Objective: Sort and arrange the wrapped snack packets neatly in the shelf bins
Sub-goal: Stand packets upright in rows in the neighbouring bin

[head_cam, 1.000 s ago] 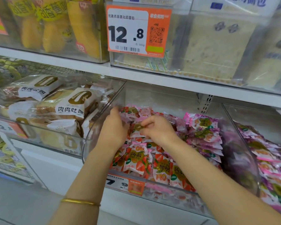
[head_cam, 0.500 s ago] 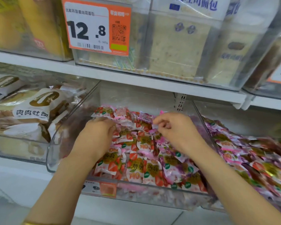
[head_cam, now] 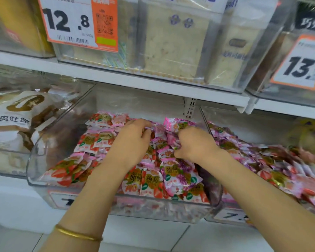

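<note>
A clear plastic shelf bin (head_cam: 35, 160) in the middle of the lower shelf holds several small wrapped snack packets: strawberry-printed ones (head_cam: 96, 140) on the left, purple grape-printed ones (head_cam: 178, 177) on the right. Both hands are inside the bin, on top of the pile. My left hand (head_cam: 133, 142) pinches a small pink packet (head_cam: 153, 129) at the back centre. My right hand (head_cam: 196, 144) is curled into the pink packets beside it, its fingers closed around some; its palm hides which.
A second bin (head_cam: 213, 135) to the right holds more mixed pink packets (head_cam: 273, 166). A bin at left holds white bread packs (head_cam: 16, 113). The upper shelf (head_cam: 153, 82) overhangs with toast bins and price tags "12.8" (head_cam: 69, 22) and "13.8" (head_cam: 302, 68).
The view has closed in on the middle bin. My left hand moved right toward the back centre and pinched a packet; my right hand came down from the back into the pile.
</note>
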Demonstrator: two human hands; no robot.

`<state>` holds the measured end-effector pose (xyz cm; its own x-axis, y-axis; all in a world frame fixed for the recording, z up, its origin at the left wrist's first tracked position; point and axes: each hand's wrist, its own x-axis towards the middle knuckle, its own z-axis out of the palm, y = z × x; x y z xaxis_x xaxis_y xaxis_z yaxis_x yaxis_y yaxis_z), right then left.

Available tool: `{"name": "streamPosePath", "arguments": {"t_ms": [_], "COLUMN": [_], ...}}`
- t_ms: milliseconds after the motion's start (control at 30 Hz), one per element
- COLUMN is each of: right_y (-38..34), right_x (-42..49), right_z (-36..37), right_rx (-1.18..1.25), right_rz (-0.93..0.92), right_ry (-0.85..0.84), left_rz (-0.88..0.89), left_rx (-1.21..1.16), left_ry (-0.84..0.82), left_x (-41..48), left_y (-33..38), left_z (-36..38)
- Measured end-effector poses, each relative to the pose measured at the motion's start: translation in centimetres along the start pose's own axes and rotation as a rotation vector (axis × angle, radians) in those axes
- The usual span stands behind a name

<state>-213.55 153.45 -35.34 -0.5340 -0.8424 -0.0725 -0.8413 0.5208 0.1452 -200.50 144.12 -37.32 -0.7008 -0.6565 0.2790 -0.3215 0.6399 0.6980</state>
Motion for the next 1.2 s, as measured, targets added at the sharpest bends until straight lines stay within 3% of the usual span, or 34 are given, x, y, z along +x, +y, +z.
{"name": "streamPosePath", "arguments": {"t_ms": [167,400,633,767,867,1000,1200], "right_y": [-0.4,-0.4,0.5,1.3,1.5,2.0,3.5], "right_x": [-0.1,0.7,-1.3,-3.0,-4.3,-5.8,-7.6], "right_z": [0.4,0.1,-0.7,-0.8,-0.3,-0.1,-0.8], "right_rx": [-0.025,0.044,0.327,0.606,0.756,0.759,0.796], "right_rz": [-0.019,0.010,0.027,0.037,0.046,0.001,-0.294], "right_ry": [-0.064,0.057,0.319,0.490,0.565,0.590,0.397], "left_rz": [-0.024,-0.105,-0.332,-0.497,-0.447,-0.343,-0.284], "left_rx": [-0.010,-0.148,-0.550,-0.914,-1.161,-1.325,-1.365], "left_ry": [0.011,0.000,-0.012,-0.133,-0.262,-0.319,-0.247], "left_x": [-0.2,-0.7,-1.6,-2.4,-2.8,-3.1,-3.1], "left_y": [-0.1,0.5,2.7,5.2,6.4,7.6,9.1], "left_z": [0.0,-0.1,1.3,2.5,3.8,5.1,5.6]}}
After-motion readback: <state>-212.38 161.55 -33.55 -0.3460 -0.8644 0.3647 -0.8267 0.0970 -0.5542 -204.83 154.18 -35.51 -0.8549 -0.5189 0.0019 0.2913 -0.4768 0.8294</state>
